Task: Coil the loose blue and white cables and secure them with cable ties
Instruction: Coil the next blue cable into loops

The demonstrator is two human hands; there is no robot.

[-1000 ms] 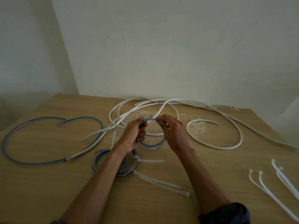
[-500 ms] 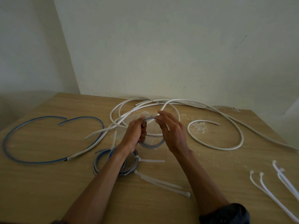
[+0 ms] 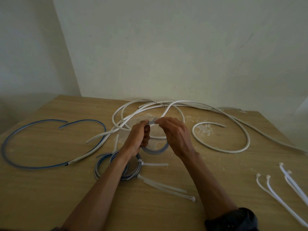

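Note:
A small coil of blue and white cable (image 3: pixel 155 150) hangs between my two hands above the table's middle. My left hand (image 3: pixel 139 136) grips its left side, fingers curled round the strands. My right hand (image 3: pixel 175 135) pinches the top of the coil at the fingertips. Under my left forearm lies a second blue and white coil (image 3: pixel 131 174) bound with a white cable tie (image 3: pixel 154 164). A long loose blue cable (image 3: pixel 40 165) curves across the left of the table. Loose white cables (image 3: pixel 221 149) loop over the far middle and right.
Loose white cable ties (image 3: pixel 164 186) lie near the bound coil, and several more cable ties (image 3: pixel 281 189) lie at the right edge. The wooden table (image 3: pixel 50 197) ends against a pale wall at the back. White dust patches mark the far middle.
My right hand's fingers have closed onto the top of the coil beside my left hand's thumb. The coil stays held between both hands.

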